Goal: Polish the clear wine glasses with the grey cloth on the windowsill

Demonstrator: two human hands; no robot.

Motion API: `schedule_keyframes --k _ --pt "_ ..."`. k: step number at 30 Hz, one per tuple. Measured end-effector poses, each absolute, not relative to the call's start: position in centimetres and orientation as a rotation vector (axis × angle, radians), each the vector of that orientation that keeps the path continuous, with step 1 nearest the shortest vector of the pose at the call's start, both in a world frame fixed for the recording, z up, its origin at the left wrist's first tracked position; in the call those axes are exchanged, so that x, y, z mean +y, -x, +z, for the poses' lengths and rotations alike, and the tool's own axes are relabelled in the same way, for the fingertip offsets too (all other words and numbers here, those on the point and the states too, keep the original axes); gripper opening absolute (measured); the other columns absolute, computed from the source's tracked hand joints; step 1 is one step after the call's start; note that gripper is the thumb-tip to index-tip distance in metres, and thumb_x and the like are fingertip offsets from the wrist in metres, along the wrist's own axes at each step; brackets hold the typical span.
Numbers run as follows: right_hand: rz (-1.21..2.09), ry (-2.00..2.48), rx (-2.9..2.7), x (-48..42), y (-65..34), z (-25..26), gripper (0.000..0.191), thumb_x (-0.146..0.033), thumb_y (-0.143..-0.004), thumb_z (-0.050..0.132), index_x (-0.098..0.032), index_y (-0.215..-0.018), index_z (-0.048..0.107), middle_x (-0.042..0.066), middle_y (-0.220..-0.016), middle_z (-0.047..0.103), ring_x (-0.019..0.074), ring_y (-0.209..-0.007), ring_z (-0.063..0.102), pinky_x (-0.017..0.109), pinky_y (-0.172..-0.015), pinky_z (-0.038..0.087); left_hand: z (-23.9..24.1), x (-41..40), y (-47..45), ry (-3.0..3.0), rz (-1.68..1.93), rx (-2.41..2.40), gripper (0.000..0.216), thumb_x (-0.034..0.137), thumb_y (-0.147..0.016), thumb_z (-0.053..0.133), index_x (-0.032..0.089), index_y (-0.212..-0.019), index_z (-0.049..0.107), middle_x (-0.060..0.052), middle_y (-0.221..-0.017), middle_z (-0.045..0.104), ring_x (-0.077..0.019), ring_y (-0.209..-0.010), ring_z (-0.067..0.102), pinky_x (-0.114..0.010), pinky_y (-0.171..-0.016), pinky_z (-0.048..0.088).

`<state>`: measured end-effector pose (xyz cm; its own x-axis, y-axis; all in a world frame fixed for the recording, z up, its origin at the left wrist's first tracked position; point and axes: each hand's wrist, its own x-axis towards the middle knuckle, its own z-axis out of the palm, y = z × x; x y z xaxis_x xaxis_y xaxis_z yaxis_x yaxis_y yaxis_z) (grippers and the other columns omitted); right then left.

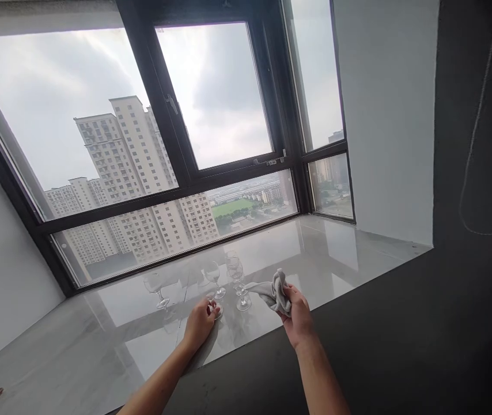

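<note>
1. Left hand [201, 321]: fingers are clamped on a glass [218, 313], at its foot.
2. Right hand [298, 317]: fingers are clamped on bunched cloth [275, 294].
3. Other glasses [243, 303] stand on the sill [94, 340], beyond and beside the left fingers.

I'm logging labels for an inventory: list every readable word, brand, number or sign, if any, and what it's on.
None: no readable text shows on the stemmed glasses, grey cloth or window frame.
Any lettering on the distant buildings is too small to read.
</note>
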<state>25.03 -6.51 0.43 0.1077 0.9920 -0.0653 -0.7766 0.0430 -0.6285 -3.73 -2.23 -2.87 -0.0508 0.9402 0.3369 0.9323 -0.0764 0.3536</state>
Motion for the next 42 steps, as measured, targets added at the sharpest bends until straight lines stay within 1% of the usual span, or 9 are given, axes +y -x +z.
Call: schedule_keyframes --k 4,6,10,15,20,25,31,37,42 --pt "1.397 0.585 -0.339 -5.8 -25.5 -0.6 0.037 -0.042 -0.059 0.082 -0.022 -0.084 0.065 -0.003 -0.073 0.062 0.0114 -0.063 0.053 0.022 -0.051 0.043 -2.4 -1.4 3.0 -2.158 0.675 2.168 0.024 0.035 -0.090 0.054 0.018 -0.101 0.065 -0.007 -0.089 0.070 -0.0199 -0.081 0.064 -0.027 -0.071 0.040" --pt "1.396 0.577 -0.293 -5.3 -25.7 -1.2 0.035 -0.040 -0.059 0.082 -0.022 -0.084 0.065 -0.003 -0.074 0.064 0.0121 -0.065 0.055 0.023 -0.053 0.045 -2.2 -0.8 2.6 -2.183 0.661 2.155 0.025 0.035 -0.091 0.052 0.018 -0.106 0.065 -0.009 -0.103 0.070 -0.0209 -0.089 0.066 -0.027 -0.073 0.042" --pt "1.391 0.580 -0.252 -4.6 -26.0 -1.9 0.033 -0.039 -0.061 0.080 -0.023 -0.085 0.065 -0.003 -0.077 0.066 0.0125 -0.067 0.057 0.025 -0.058 0.049 -2.1 0.2 2.3 -2.237 0.682 2.091 0.031 0.034 -0.093 0.050 0.019 -0.117 0.064 -0.011 -0.141 0.054 -0.0223 -0.112 0.063 -0.028 -0.086 0.045" --pt "1.384 0.595 -0.242 -4.6 -26.2 -1.9 0.033 -0.040 -0.061 0.079 -0.024 -0.086 0.065 -0.003 -0.077 0.067 0.0131 -0.068 0.059 0.026 -0.061 0.051 -2.4 0.7 2.5 -2.227 0.654 2.100 0.037 0.037 -0.094 0.051 0.020 -0.124 0.064 -0.010 -0.151 0.047 -0.0239 -0.123 0.058 -0.031 -0.095 0.044" --pt "1.392 0.575 -0.245 -4.8 -26.2 -1.8 0.033 -0.040 -0.061 0.080 -0.023 -0.086 0.065 -0.003 -0.078 0.067 0.0125 -0.069 0.059 0.026 -0.064 0.052 -1.9 0.9 2.1 -2.188 0.552 2.160 0.038 0.041 -0.095 0.049 0.026 -0.128 0.063 -0.009 -0.135 0.064 -0.0265 -0.116 0.063 -0.034 -0.090 0.045" --pt "1.375 0.598 -0.265 -4.8 -26.3 -1.9 0.033 -0.042 -0.061 0.078 -0.023 -0.084 0.063 -0.004 -0.077 0.065 0.0125 -0.069 0.058 0.025 -0.062 0.050 -1.1 1.8 1.3 -2.248 0.508 2.166 0.031 0.039 -0.095 0.049 0.022 -0.111 0.069 -0.010 -0.112 0.073 -0.0285 -0.107 0.067 -0.032 -0.081 0.043" --pt "1.371 0.609 -0.262 -4.6 -26.3 -2.2 0.033 -0.041 -0.062 0.078 -0.023 -0.085 0.063 -0.004 -0.075 0.065 0.0122 -0.067 0.057 0.025 -0.059 0.049 -1.6 2.0 1.7 -2.300 0.689 2.123 0.032 0.046 -0.094 0.051 0.022 -0.107 0.068 -0.008 -0.116 0.071 -0.0248 -0.107 0.065 -0.030 -0.081 0.042" --pt "1.364 0.643 -0.266 -4.9 -26.6 -2.2 0.025 -0.039 -0.064 0.076 -0.023 -0.081 0.063 -0.003 -0.073 0.065 0.0125 -0.064 0.056 0.025 -0.055 0.048 -0.1 1.1 7.6 -2.097 0.904 2.474 0.040 0.054 -0.092 0.045 0.023 -0.069 0.057 -0.003 -0.071 0.065 -0.0217 -0.075 0.063 -0.028 -0.067 0.038" --pt "1.373 0.624 -0.251 -4.9 -26.7 -2.2 0.021 -0.036 -0.066 0.074 -0.023 -0.081 0.064 -0.003 -0.078 0.067 0.0127 -0.068 0.058 0.025 -0.058 0.051 1.7 0.1 15.3 -1.311 1.093 2.834 0.036 0.056 -0.087 0.045 0.025 -0.067 0.049 -0.006 -0.068 0.060 -0.0296 -0.077 0.062 -0.036 -0.069 0.042"
